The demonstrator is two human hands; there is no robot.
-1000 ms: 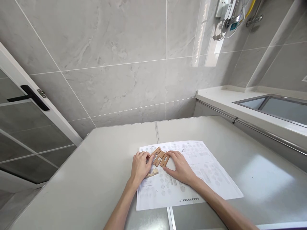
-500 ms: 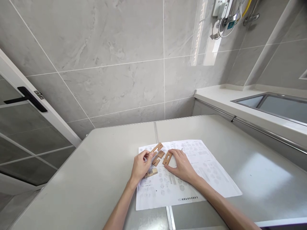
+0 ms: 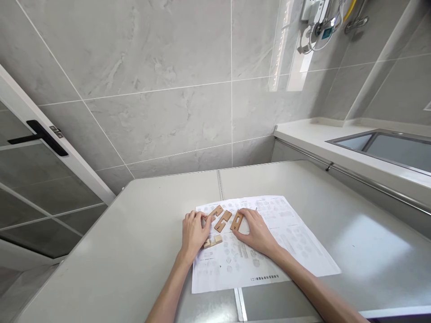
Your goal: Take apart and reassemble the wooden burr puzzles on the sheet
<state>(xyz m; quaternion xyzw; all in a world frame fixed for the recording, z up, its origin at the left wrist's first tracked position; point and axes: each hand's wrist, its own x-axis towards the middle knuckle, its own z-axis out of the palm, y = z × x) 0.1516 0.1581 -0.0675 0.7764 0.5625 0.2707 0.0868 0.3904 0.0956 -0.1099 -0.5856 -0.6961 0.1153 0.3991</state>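
Observation:
A printed instruction sheet (image 3: 286, 242) lies on the grey table (image 3: 141, 233). On it are several flat wooden puzzle pieces. My left hand (image 3: 193, 233) rests palm down with fingertips touching the leftmost notched piece (image 3: 216, 211). A middle notched piece (image 3: 222, 220) lies free between my hands. My right hand (image 3: 257, 229) pinches a slotted piece (image 3: 236, 221) between thumb and fingers. A small pale wooden block (image 3: 213, 242) lies just under my left thumb.
A tiled wall rises behind the table. A white counter with a steel sink (image 3: 384, 148) and a rail stands to the right. A glass door with a black handle (image 3: 37, 137) is on the left. Wall fittings with cables (image 3: 319, 22) hang at top right.
The three pieces, held together a second ago, are now spread apart on the sheet. My left hand lowered its piece flat; my right hand drew the slotted piece rightward.

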